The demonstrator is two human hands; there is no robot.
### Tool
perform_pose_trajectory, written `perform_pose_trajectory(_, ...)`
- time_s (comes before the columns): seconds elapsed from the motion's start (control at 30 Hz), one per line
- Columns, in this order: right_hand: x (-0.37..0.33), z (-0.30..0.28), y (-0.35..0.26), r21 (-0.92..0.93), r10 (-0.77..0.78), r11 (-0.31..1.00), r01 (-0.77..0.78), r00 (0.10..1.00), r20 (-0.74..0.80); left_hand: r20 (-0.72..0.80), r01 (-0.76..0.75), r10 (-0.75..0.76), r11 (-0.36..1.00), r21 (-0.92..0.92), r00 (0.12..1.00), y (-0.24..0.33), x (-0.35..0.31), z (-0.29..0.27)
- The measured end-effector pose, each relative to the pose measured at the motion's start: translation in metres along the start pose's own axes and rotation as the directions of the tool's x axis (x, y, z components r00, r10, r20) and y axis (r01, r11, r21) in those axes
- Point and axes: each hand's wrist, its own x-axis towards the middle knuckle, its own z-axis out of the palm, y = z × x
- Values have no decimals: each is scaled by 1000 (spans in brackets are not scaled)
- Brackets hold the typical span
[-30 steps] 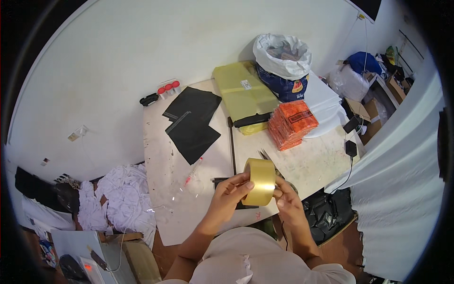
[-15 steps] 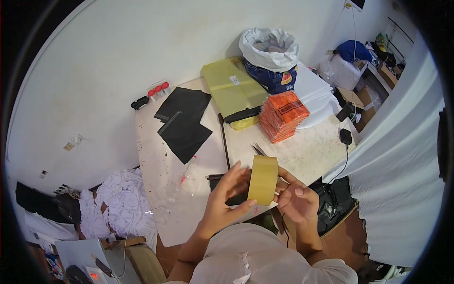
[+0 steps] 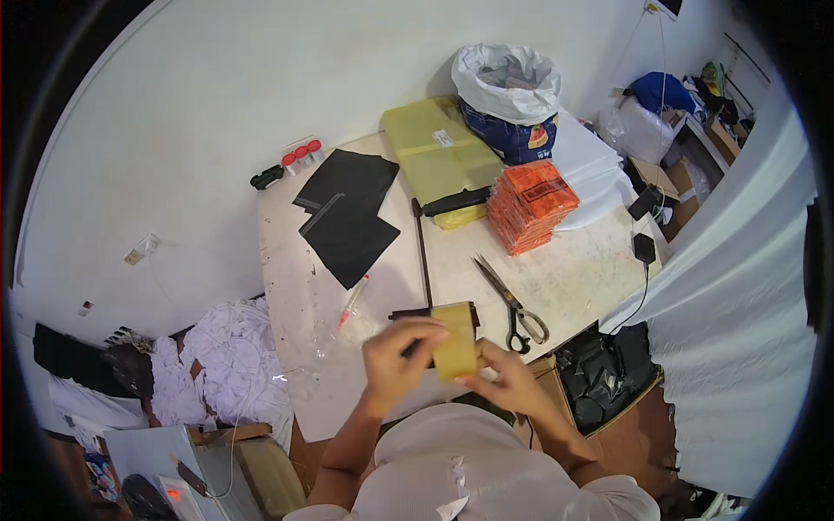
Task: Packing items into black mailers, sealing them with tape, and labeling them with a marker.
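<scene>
Close to my body, over the table's front edge, I hold a wide roll of tan packing tape (image 3: 454, 346) between both hands. My left hand (image 3: 398, 358) is closed, its fingers pinching at the roll's upper left edge. From the other side my right hand (image 3: 506, 380) grips the roll low on its right. Partly hidden behind the tape lies a black item (image 3: 408, 314) on the table. Just right of the roll rests a pair of large metal scissors (image 3: 512, 304) with black handles.
On the table (image 3: 291, 347) are black fabric pieces (image 3: 352, 217), a long dark rod (image 3: 423, 252), a red-tipped pen (image 3: 354, 300), a stack of orange packets (image 3: 532, 207), yellow wrapped bundles (image 3: 443, 148) and a blue-and-white sack (image 3: 508, 104). An open box (image 3: 608, 378) with black bags stands below right.
The tape roll has moved left and lower, turned in my hands. My left fingers went from spread to pinching its edge; my right hand closed on it. The scissors are now more exposed.
</scene>
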Motion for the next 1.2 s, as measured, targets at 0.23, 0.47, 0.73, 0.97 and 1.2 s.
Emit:
perform_pose_trajectory(0.23,-15,31,86,-257,-293,861,439,841,455,-227,291,-368,904,-312,902,-19,13,-60)
perform_pose_trajectory(0.47,-2,32,84,-131,301,952,-277,925,233,94,550,-550,777,-307,830,-8,16,-33)
perform_pose_trajectory(0.73,-27,24,100,-371,-208,894,252,966,156,101,499,-517,727,-472,850,-27,51,-40)
perform_pose_trajectory(0.97,-36,-38,125,-49,-161,985,164,985,60,544,553,-326,767,-326,773,26,55,8)
perform_pose_trajectory(1.2,-15,-87,179,-791,-356,567,-229,797,-487,665,253,-54,945,-206,744,43,82,56)
